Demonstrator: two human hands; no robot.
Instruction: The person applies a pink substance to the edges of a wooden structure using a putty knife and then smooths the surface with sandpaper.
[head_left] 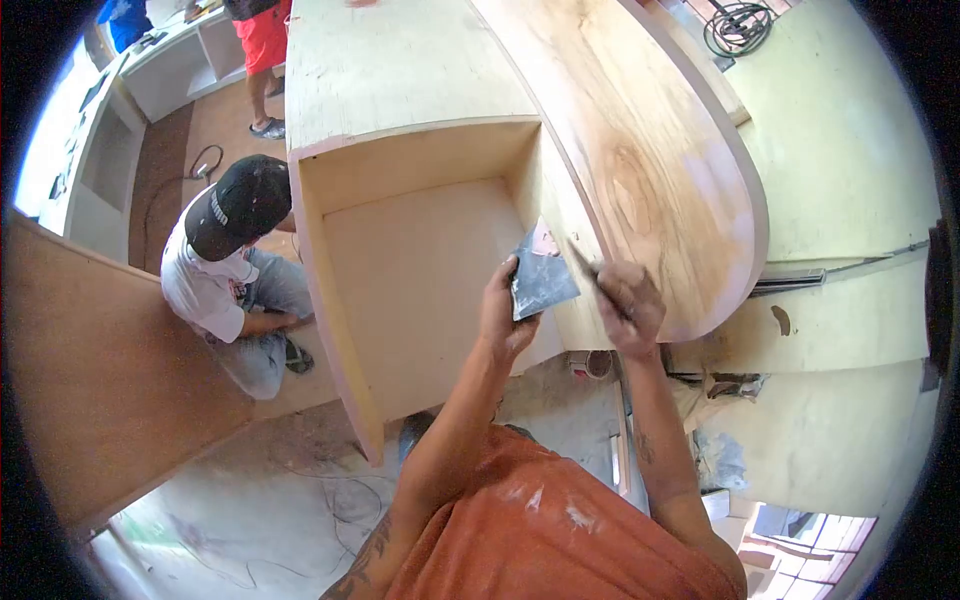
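Observation:
My left hand (pixel 502 312) grips a flat grey plate (pixel 546 284) by its left and lower edges. A dab of pink putty (pixel 544 241) sits at the plate's upper corner, and whitish smears mark its face. To the right, my right hand (pixel 632 302) is closed around a thin, dark putty knife (pixel 583 260), slightly blurred, its blade pointing up and left beside the plate. Both hands are over the near right end of a pale wooden cabinet (pixel 410 75), close to its open compartment (pixel 420 260) and the curved wood-grain panel (pixel 640 170).
At the left, a person in a black cap (pixel 240 205) crouches beside the cabinet. Another person in red shorts (pixel 265 40) stands farther back. A brown panel (pixel 110 370) is at far left. Coiled black cable (pixel 738 28) lies on pale boards (pixel 840 130) at right.

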